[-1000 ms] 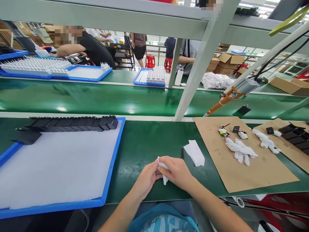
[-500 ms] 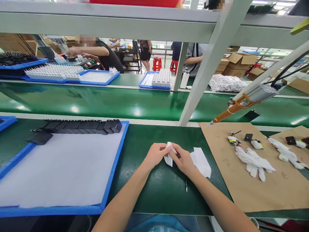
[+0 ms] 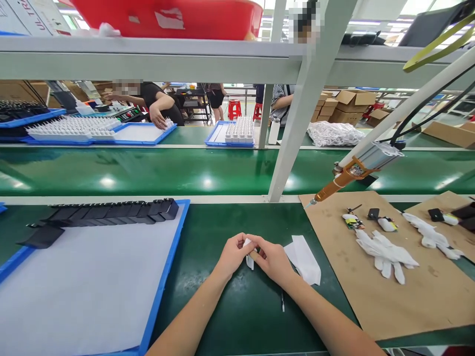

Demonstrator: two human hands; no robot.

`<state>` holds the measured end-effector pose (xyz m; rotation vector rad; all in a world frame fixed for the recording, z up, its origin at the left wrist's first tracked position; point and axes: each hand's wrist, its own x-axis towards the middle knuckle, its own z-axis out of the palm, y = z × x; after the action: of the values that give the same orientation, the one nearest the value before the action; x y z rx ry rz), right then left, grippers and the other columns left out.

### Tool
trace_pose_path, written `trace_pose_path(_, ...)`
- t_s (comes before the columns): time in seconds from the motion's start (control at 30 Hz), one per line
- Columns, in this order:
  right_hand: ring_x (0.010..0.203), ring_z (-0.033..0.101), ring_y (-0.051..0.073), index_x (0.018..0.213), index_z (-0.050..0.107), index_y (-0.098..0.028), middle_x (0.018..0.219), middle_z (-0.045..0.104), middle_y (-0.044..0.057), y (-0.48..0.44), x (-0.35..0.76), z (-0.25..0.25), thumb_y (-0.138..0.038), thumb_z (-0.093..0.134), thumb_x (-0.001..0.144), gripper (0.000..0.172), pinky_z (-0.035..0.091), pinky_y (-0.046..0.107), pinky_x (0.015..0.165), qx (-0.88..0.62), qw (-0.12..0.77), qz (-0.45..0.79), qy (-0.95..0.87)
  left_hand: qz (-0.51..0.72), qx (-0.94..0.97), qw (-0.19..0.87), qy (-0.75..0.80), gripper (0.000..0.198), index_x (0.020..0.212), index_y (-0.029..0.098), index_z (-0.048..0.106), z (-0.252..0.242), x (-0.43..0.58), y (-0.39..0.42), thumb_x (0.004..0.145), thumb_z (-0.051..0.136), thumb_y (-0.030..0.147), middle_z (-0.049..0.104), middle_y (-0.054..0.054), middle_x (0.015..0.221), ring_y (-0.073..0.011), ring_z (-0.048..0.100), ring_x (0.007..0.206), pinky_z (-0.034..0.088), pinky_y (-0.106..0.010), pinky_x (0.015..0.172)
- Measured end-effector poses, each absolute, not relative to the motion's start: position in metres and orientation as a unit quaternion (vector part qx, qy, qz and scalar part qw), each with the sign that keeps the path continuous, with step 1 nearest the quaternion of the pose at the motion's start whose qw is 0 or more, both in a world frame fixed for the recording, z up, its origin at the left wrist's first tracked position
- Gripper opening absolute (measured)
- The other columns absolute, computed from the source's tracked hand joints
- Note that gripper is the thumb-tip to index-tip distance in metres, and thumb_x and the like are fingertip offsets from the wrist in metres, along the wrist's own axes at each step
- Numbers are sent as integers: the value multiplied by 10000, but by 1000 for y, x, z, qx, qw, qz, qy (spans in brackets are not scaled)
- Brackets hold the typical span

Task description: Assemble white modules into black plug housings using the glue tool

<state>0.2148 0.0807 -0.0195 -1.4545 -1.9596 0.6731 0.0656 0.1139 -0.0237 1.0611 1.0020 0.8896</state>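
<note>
A head-worn camera looks forward and down onto the nearby bench (image 3: 230, 316).

The left hand (image 3: 230, 258) and right hand (image 3: 273, 262) cover most of the white scrap (image 3: 250, 262) between them; it may be paper or cloth. The right forearm (image 3: 321, 311) hides part of a thin rod (image 3: 283, 302). The picture's edges cut off the blue tray (image 3: 167, 269) and red tub (image 3: 211, 20). A co-worker's hand (image 3: 158, 119) partly covers small white parts (image 3: 169, 123).

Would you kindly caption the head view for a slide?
Left hand and right hand hold a thin white piece above a green workbench, between a blue tray and a white glove.
</note>
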Motion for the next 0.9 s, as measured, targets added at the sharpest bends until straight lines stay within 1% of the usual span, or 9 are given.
trace_pose_path(0.13,564,616,137,1158,622,-230,699,680,-2,82,218,-20,-364,502,928,292,444,224,550,-563,334,251,-713,376,445,702,409,366,817,132,697,-18,64,111,757,705,493,655,-43,752,-139,552,685,432,-240,651)
trace_pose_path(0.2,550,606,138,1104,622,-219,665,663,-6,83,219,-19,-364,493,927,263,445,222,535,-568,348,258,-699,376,422,722,400,396,859,123,720,-18,63,111,790,665,510,670,-67,792,-149,566,704,449,-251,664)
trace_pose_path(0.3,534,605,135,1050,615,-219,632,650,-14,83,219,-18,-350,471,936,226,446,216,522,-558,356,285,-693,383,408,720,411,429,772,114,722,-19,63,111,740,707,541,647,-50,696,-128,537,625,434,-239,615)
trace_pose_path(0.4,536,609,128,1026,611,-220,653,661,-11,83,218,-19,-363,460,945,223,450,212,523,-545,365,316,-686,381,412,717,413,448,712,116,714,-21,64,112,706,729,564,622,-27,613,-115,516,574,422,-236,595)
trace_pose_path(0.5,561,607,122,1006,608,-217,706,675,-2,83,218,-20,-398,456,951,243,456,214,537,-534,379,339,-676,392,424,701,419,426,743,120,724,-21,64,112,719,728,545,636,-26,634,-122,528,599,426,-240,618)
trace_pose_path(0.57,576,603,119,996,604,-215,728,676,0,83,218,-20,-418,452,954,257,457,216,548,-527,385,349,-673,407,426,686,428,403,712,125,708,-19,64,112,710,743,526,629,-18,635,-118,520,604,419,-236,617)
trace_pose_path(0.7,568,578,113,934,599,-203,686,635,-12,82,219,-20,-423,457,951,262,439,216,548,-524,386,344,-676,434,414,677,427,395,622,141,633,-16,64,112,649,793,501,604,6,597,-110,509,585,419,-233,616)
trace_pose_path(0.9,552,559,113,890,578,-201,644,604,-21,82,217,-18,-424,446,955,268,412,218,533,-521,384,347,-679,457,424,647,439,417,624,155,576,-14,65,112,622,808,502,602,15,594,-110,515,576,417,-232,607)
